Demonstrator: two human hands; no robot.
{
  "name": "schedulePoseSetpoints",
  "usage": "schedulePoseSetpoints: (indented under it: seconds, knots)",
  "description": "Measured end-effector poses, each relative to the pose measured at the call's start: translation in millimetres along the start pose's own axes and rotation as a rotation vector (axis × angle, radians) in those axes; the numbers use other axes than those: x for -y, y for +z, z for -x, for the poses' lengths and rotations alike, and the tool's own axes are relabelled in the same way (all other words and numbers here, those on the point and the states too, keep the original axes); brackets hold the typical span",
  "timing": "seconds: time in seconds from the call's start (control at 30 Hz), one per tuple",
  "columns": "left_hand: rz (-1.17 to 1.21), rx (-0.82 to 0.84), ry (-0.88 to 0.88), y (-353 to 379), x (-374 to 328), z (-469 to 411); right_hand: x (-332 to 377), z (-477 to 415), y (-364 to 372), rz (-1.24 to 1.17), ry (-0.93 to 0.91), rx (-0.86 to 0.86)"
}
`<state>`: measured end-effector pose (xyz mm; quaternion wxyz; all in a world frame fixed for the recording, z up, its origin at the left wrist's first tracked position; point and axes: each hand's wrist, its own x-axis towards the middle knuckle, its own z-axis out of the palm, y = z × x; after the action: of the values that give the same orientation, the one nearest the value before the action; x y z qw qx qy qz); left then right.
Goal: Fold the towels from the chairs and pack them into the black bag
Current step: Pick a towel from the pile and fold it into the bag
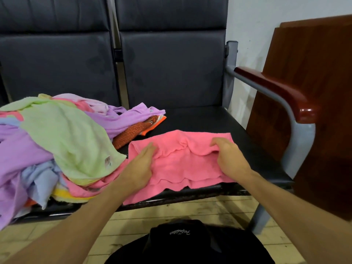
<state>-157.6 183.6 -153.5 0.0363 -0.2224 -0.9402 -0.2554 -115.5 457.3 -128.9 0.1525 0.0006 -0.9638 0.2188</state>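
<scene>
A pink terry towel (182,164) is lying partly folded on the black padded chair seat (209,119), its near edge hanging over the front. The left hand (140,168) is pressing on its left part, fingers straight and held together. The right hand (229,159) is gripping a bunched fold at the right, fingers curled. A heap of green, purple, blue and orange towels (57,141) is sitting just left, touching the pink one. A black fabric bag (190,244) is lying on the tiled floor (209,212) below, between the 2 forearms.
</scene>
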Motion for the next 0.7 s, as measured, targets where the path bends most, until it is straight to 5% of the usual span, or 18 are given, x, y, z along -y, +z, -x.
schedulePoseSetpoints:
  seconds: [0.2,0.37,0.53,0.7]
  knots:
    - [0.058,-0.376,0.021,-44,-14,12,0,4,-32,-0.193,-0.056,-0.284]
    - [0.253,-0.405,-0.036,-67,-27,42,-13,25,-62,-0.190,-0.144,-0.324]
    - [0.249,-0.268,-0.120,-71,-19,67,-29,44,-78,-0.107,-0.107,-0.148]
    - [0.110,-0.064,-0.140,-73,-19,81,-43,56,-76,0.015,-0.098,0.262]
